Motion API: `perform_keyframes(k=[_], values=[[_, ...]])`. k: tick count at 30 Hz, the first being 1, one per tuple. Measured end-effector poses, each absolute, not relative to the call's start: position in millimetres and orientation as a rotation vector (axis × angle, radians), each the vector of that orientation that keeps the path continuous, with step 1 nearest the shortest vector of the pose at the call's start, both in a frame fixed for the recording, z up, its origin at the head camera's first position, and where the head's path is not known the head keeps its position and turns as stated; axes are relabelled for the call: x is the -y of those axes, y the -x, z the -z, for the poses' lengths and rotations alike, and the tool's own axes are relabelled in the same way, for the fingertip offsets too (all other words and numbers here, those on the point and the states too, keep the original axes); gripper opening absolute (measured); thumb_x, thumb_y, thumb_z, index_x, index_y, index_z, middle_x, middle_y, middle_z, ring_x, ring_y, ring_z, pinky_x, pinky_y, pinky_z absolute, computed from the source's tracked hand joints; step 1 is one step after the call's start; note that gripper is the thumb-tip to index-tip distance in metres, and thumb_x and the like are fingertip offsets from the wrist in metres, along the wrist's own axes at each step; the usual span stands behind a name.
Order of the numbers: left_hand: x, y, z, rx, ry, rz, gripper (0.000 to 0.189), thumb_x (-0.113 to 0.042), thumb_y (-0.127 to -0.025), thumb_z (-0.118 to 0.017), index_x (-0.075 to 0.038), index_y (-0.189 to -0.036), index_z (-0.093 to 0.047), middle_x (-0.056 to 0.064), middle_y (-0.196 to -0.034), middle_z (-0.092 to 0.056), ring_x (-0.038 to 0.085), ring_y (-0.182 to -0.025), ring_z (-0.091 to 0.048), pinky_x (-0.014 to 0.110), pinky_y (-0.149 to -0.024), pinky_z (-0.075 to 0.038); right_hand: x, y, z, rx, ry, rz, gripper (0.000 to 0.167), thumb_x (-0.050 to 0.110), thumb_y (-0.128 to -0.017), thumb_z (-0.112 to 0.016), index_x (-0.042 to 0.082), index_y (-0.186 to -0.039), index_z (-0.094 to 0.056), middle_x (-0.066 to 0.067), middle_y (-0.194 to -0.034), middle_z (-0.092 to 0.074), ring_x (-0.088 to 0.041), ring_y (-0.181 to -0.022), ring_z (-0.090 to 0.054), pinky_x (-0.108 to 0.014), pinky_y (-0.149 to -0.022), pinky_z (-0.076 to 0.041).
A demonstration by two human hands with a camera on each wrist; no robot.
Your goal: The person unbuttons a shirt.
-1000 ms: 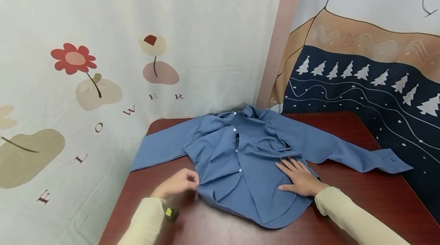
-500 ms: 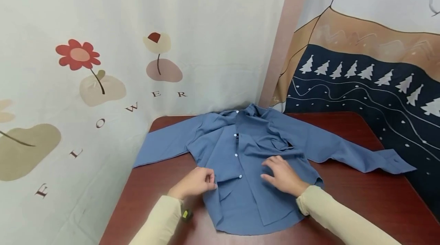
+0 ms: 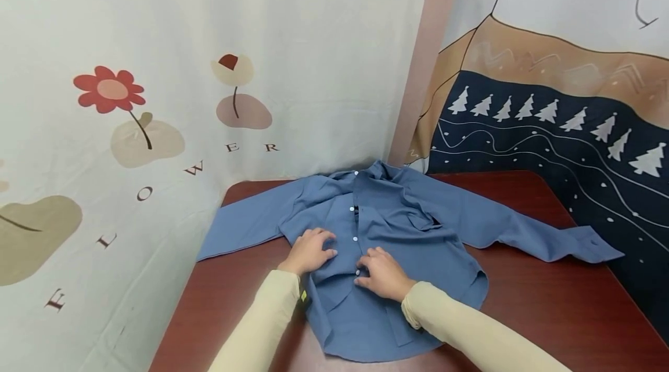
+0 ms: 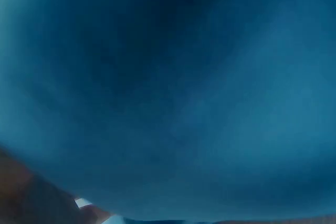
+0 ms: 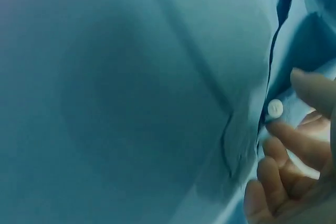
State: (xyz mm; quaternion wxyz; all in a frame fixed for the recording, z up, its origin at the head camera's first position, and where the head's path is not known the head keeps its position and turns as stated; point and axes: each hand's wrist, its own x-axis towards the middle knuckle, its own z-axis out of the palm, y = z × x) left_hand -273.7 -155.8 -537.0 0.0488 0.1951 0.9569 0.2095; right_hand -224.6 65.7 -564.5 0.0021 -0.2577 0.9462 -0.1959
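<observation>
A blue long-sleeved button shirt (image 3: 413,221) lies front up, its sleeves spread to both sides. My left hand (image 3: 308,251) is over its left front panel, fingers bent, thumb apart from them. Blurred blue cloth (image 4: 184,103) fills most of the left wrist view and hides nearly all of that hand. At the front opening, my right hand (image 3: 384,273) reaches beside a low white button (image 3: 358,272). In the right wrist view, the thumb and index finger of the right hand (image 5: 289,166) stand apart on either side of the button (image 5: 275,108), fingers loosely bent.
The dark red wooden table (image 3: 528,296) stands against a pale curtain (image 3: 324,70) printed with flowers. A dark blue cloth with white trees (image 3: 549,140) hangs at the right. The right sleeve's cuff (image 3: 596,244) reaches the table's right edge.
My left hand has let go of the shirt's left side edge and moved inward over the panel. My right hand has lifted from the right panel and moved left to the low button.
</observation>
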Motion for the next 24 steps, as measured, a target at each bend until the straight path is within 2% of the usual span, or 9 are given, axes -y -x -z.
perform_keyframes(k=[3,6,11,13,19,24], values=[[158,279,543,-2.876,-0.556,-0.6,0.037,-0.027,-0.091,-0.068,-0.013,-0.125,-0.065,0.013,-0.133,-0.055,0.038,-0.125,-0.046,0.057,-0.099,-0.036,-59,227,565,-2.992,0.754,0.63,0.028,0.034,-0.08,-0.08,0.013,-0.095,-0.069,0.005,-0.08,-0.048,-0.013,-0.073,-0.042,-0.033,-0.07,-0.042],[161,283,546,-2.838,-0.534,-0.613,0.041,-0.027,-0.092,-0.068,-0.012,-0.129,-0.063,0.016,-0.141,-0.049,0.039,-0.131,-0.041,0.057,-0.103,-0.033,-57,231,565,-3.013,0.765,0.626,0.02,0.027,-0.08,-0.08,0.017,-0.084,-0.064,0.006,-0.074,-0.044,-0.013,-0.068,-0.04,-0.032,-0.065,-0.04],[166,291,554,-2.822,-0.539,-0.655,0.043,-0.028,-0.092,-0.067,-0.011,-0.131,-0.061,0.017,-0.145,-0.045,0.039,-0.137,-0.035,0.053,-0.109,-0.028,-57,237,562,-3.001,0.78,0.721,0.027,0.012,-0.084,-0.076,0.02,-0.07,-0.054,0.008,-0.067,-0.042,-0.01,-0.061,-0.04,-0.028,-0.059,-0.038],[169,294,557,-2.829,-0.536,-0.66,0.043,-0.028,-0.092,-0.067,-0.011,-0.131,-0.061,0.017,-0.145,-0.044,0.039,-0.138,-0.033,0.051,-0.11,-0.027,-57,239,560,-2.985,0.731,0.743,0.028,0.014,-0.084,-0.075,0.02,-0.07,-0.053,0.007,-0.066,-0.043,-0.01,-0.06,-0.041,-0.029,-0.057,-0.038],[172,299,562,-2.845,-0.51,-0.677,0.044,-0.028,-0.091,-0.068,-0.01,-0.131,-0.061,0.018,-0.146,-0.043,0.039,-0.139,-0.031,0.051,-0.111,-0.025,-51,242,563,-2.972,0.686,0.631,0.034,0.033,-0.08,-0.08,0.018,-0.071,-0.051,0.004,-0.066,-0.041,-0.014,-0.06,-0.039,-0.032,-0.057,-0.036],[170,302,561,-2.829,-0.498,-0.685,0.044,-0.028,-0.092,-0.067,-0.011,-0.132,-0.06,0.017,-0.147,-0.042,0.038,-0.14,-0.029,0.049,-0.112,-0.024,-46,246,568,-3.024,0.691,0.652,0.031,0.02,-0.084,-0.075,0.019,-0.068,-0.049,0.004,-0.064,-0.04,-0.012,-0.058,-0.038,-0.03,-0.055,-0.035]])
